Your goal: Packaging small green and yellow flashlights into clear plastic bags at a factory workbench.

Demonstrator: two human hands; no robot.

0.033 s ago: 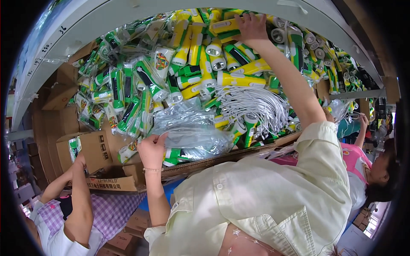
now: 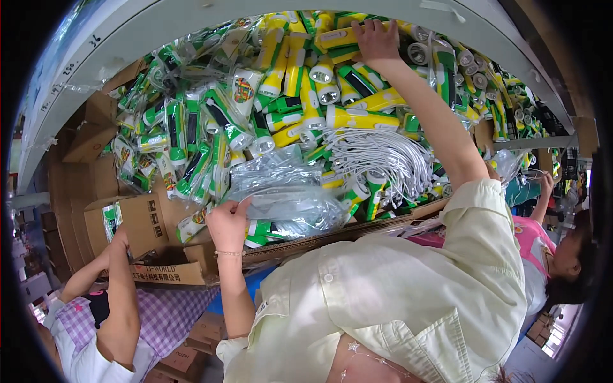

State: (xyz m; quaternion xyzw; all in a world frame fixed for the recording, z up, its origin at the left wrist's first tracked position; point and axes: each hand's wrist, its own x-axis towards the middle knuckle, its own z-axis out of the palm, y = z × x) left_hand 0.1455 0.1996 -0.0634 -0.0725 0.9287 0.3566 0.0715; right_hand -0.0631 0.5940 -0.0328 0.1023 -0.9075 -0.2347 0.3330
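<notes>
At the far side of a heap of flashlights, my right hand (image 2: 378,43) reaches over a yellow-and-green flashlight (image 2: 337,38), its fingers curled down on the flashlight's end. Nearer to me, my left hand (image 2: 227,225) pinches the edge of a clear plastic bag (image 2: 297,209) on a pile of such bags. To the right of these bags lies a bundle of white cables (image 2: 380,159). More yellow-and-green flashlights (image 2: 361,119) surround my right hand. Farther left, several flashlights (image 2: 175,131) are wrapped in clear plastic.
A cardboard edge (image 2: 332,240) runs along the near side of the heap. At left, a co-worker's hands (image 2: 118,242) are at an open carton (image 2: 137,223). Another co-worker's hand (image 2: 546,184) is at right. A pale metal frame (image 2: 166,32) arches over the far side.
</notes>
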